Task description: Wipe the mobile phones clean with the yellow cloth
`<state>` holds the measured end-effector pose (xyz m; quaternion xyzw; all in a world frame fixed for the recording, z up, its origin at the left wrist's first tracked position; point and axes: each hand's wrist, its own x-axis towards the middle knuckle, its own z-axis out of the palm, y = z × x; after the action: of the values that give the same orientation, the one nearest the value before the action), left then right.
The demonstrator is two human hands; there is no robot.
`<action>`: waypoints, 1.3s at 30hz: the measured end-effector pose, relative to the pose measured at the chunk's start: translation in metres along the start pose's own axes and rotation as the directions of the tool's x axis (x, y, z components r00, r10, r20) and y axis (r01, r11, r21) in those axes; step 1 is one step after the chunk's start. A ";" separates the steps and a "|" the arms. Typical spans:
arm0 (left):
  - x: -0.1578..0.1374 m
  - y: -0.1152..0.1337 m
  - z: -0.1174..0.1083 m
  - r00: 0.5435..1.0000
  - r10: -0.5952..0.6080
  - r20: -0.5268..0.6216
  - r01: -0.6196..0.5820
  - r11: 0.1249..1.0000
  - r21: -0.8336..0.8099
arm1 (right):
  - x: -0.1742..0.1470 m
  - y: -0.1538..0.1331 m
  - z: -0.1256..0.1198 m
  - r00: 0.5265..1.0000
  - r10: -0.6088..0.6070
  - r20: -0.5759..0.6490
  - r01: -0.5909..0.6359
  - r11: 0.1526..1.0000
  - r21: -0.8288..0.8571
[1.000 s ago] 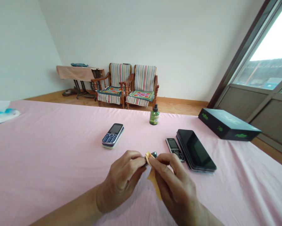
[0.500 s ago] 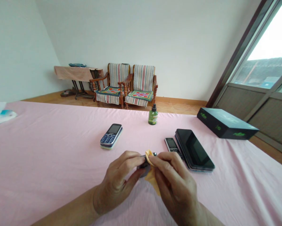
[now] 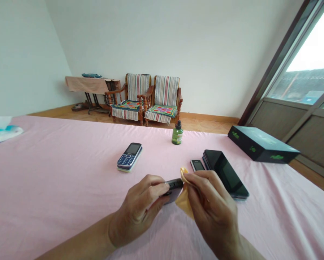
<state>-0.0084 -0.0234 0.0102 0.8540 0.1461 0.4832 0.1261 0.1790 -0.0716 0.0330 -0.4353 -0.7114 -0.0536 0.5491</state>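
A dark grey handset [image 3: 174, 193] sits at the fingertips of the left hand [image 3: 140, 207], its free end jutting out towards the right hand [image 3: 216, 211]. The left hand pinches it between bent fingers laid over the upper edge and a thumb against the near side, so the gap is only as wide as the handset. The right hand presses thumb and forefinger together on a yellow cloth [image 3: 185, 204], whose folded tip stands beside the handset's right corner; whether the two touch is unclear. The handset is tilted, narrow edge up and grey face towards the wearer; that edge runs left to right, rising slightly, but with the left end covered, its long axis cannot be told. Just beyond the right hand lie a small keypad phone [image 3: 197, 165], partly hidden, and, close beside it, a black-screened tablet [image 3: 227, 173] topping a stack. Farther left, a blue keypad phone [image 3: 129, 156] lies on another stack, screen end away. Beyond stand a green spray bottle [image 3: 177, 135] and, at right, a black box [image 3: 262, 144], all on a pink tablecloth [image 3: 69, 180]. Two wooden armchairs [image 3: 164, 92] face it by the wall.
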 end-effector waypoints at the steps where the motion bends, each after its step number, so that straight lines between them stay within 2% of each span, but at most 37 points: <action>1: 0.000 0.001 0.000 1.000 -0.003 0.003 0.003 1.000 -0.001 | -0.001 -0.002 0.000 1.000 -0.016 0.015 0.016 1.000 0.019; 5: 0.002 0.001 0.000 1.000 -0.015 -0.007 0.015 1.000 -0.001 | -0.008 -0.006 0.000 0.985 -0.067 0.158 0.059 0.997 0.054; 8: 0.002 0.000 0.000 0.999 -0.024 -0.024 0.024 1.000 0.001 | -0.009 -0.006 0.002 0.978 -0.048 0.203 0.040 0.998 0.044; 20: 0.003 0.002 0.000 1.000 0.024 -0.006 -0.024 1.000 0.014 | -0.004 -0.010 0.002 0.973 0.027 0.228 -0.034 0.999 0.028; 27: 0.002 0.003 0.001 1.000 0.008 0.006 -0.008 0.999 0.051 | -0.002 -0.013 -0.002 0.971 -0.009 0.238 0.012 1.000 -0.010; 33: 0.006 0.004 0.000 1.000 0.016 -0.009 -0.015 0.999 0.044 | -0.003 -0.009 -0.001 0.966 0.017 0.259 -0.013 1.000 -0.017; 39: 0.001 0.002 0.001 1.000 0.025 0.005 -0.025 0.998 0.054 | -0.002 -0.012 -0.002 0.957 -0.007 0.291 0.014 1.000 -0.022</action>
<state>-0.0065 -0.0251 0.0116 0.8600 0.1480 0.4786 0.0971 0.1720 -0.0812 0.0373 -0.4411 -0.7860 -0.0005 0.4332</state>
